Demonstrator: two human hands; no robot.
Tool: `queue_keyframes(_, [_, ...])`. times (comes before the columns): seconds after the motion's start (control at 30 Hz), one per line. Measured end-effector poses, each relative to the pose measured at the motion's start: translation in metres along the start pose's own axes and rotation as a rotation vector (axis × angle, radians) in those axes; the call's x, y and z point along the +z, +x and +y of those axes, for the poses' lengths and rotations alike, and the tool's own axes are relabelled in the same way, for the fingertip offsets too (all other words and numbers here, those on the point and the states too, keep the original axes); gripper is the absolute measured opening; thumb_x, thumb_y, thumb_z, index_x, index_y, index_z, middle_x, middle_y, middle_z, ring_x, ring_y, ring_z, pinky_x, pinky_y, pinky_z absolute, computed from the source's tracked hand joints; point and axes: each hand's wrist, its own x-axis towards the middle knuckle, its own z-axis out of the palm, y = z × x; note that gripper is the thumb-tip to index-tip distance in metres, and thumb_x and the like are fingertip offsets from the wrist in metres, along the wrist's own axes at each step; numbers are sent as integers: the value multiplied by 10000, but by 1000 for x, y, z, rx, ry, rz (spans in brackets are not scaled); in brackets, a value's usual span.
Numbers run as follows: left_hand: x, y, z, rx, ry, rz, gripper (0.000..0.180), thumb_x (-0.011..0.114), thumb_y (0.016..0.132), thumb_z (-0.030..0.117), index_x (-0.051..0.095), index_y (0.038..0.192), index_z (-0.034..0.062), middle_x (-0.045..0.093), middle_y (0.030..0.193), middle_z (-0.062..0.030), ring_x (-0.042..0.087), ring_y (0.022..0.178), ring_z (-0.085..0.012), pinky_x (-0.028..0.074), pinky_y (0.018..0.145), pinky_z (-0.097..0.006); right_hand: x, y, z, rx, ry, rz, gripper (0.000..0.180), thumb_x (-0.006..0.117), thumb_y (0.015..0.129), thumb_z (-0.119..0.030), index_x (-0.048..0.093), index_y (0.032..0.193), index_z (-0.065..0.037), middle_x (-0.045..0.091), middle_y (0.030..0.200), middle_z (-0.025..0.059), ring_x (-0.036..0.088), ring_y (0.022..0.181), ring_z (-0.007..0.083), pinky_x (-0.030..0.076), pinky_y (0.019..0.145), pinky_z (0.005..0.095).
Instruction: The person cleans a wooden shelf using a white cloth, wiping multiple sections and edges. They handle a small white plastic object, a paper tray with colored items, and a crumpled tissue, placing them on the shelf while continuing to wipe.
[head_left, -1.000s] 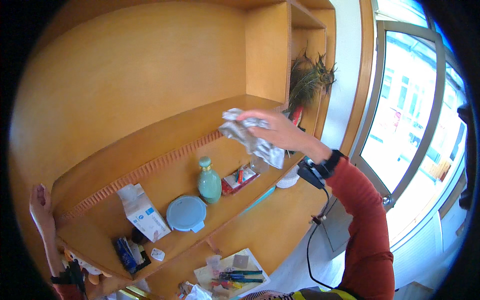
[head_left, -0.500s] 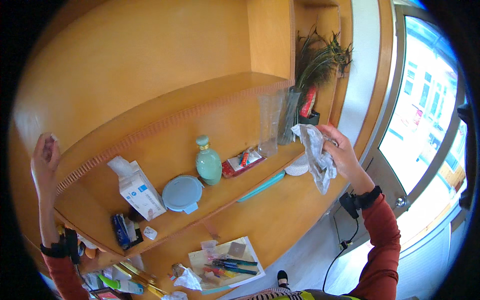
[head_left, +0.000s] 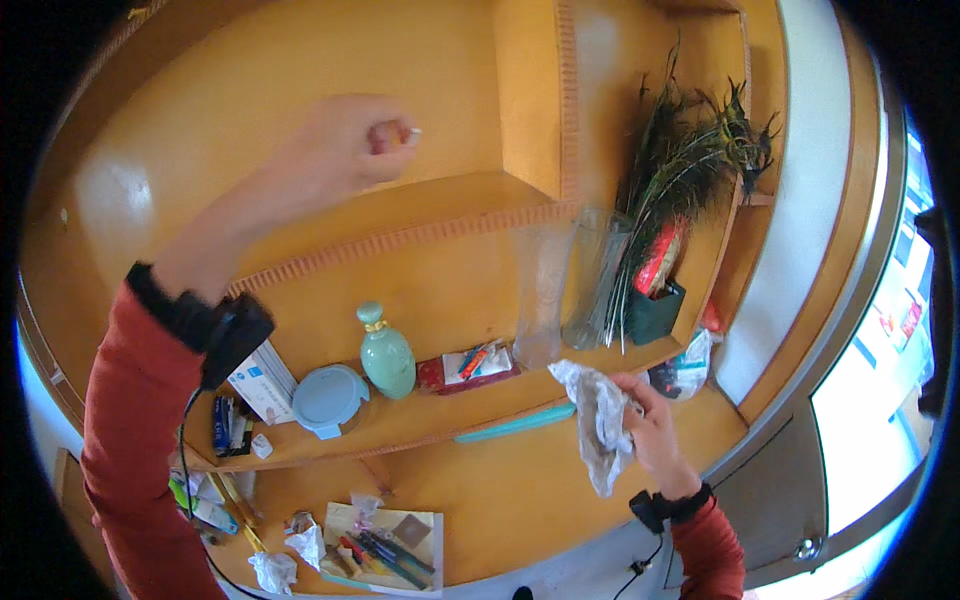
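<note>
My left hand (head_left: 355, 140) is raised in front of the upper shelf's back panel, fingers curled closed. A small white bit shows at its fingertips, too small to name. My right hand (head_left: 655, 430) grips a crumpled grey-white cloth (head_left: 598, 432), which hangs in front of the lower shelf's edge. Nearest to the cloth on that shelf stand a clear glass vase (head_left: 540, 305) and a second glass vase (head_left: 590, 300). Left of them lie a dark red flat case (head_left: 432, 375) with small items on it and a pale green stoppered bottle (head_left: 388, 362).
On the lower shelf are a blue-lidded round container (head_left: 326, 402) and a white box (head_left: 262, 388). Dark feathers (head_left: 690, 150) rise beside a dark green pot (head_left: 655, 315). Pliers (head_left: 392, 555) and other tools lie on a pale sheet (head_left: 425, 525) below. A door (head_left: 755, 510) stands at the right.
My left hand has swung from the far left up and rightward across the upper shelf, its fingers now closed. My right hand is lower in view, still holding the cloth. The view has shifted.
</note>
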Motion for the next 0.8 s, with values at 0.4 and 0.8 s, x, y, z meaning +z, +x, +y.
queue_keyframes(0.4, [89, 156, 17, -186, 275, -555, 167, 639, 798, 137, 607, 894, 3, 595, 701, -89, 604, 559, -171, 488, 525, -318, -83, -35, 56, 245, 222, 13, 289, 556, 892, 0, 560, 1180, 7, 615, 1102, 47, 572, 1000, 121, 462, 886, 269])
queue_keyframes(0.8, [147, 193, -61, -419, 171, -598, 105, 638, 789, 63, 636, 752, -35, 659, 751, -136, 663, 624, -217, 553, 513, -325, -121, -45, 106, 348, 405, 135, 263, 591, 875, -18, 577, 1137, 4, 631, 1049, 57, 607, 922, 133, 507, 813, 279])
